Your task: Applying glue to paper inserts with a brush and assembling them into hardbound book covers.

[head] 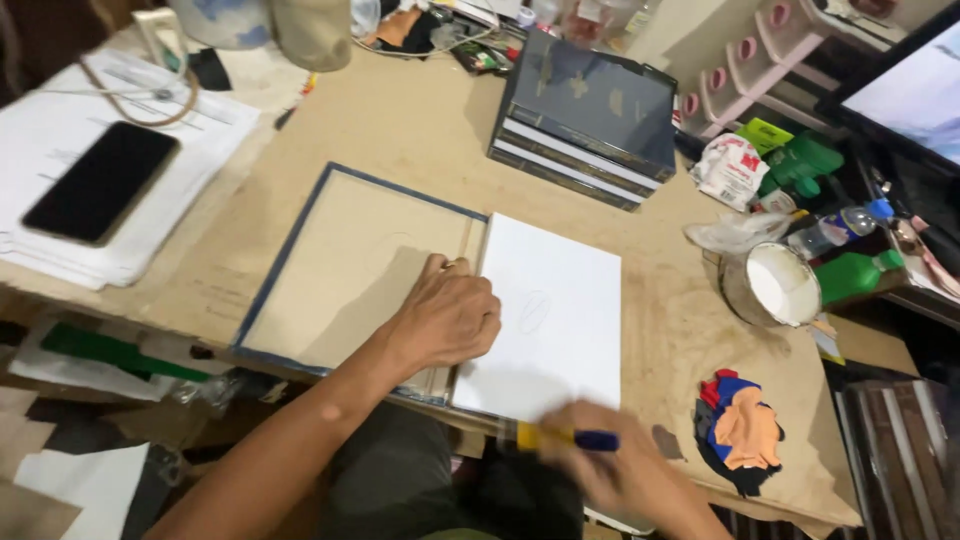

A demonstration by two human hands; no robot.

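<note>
left hand (447,318) pressed flat, grip spread, on open book cover (345,265) mid-table (420,120); right hand (610,465), blurred, grip clamped on yellow-and-blue tool (565,438) at white page's (555,315) near edge.

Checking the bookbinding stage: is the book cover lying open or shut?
Open. The book cover lies spread flat, bare board inside facing up, the left hand pressing its spine beside the white pages.
</note>
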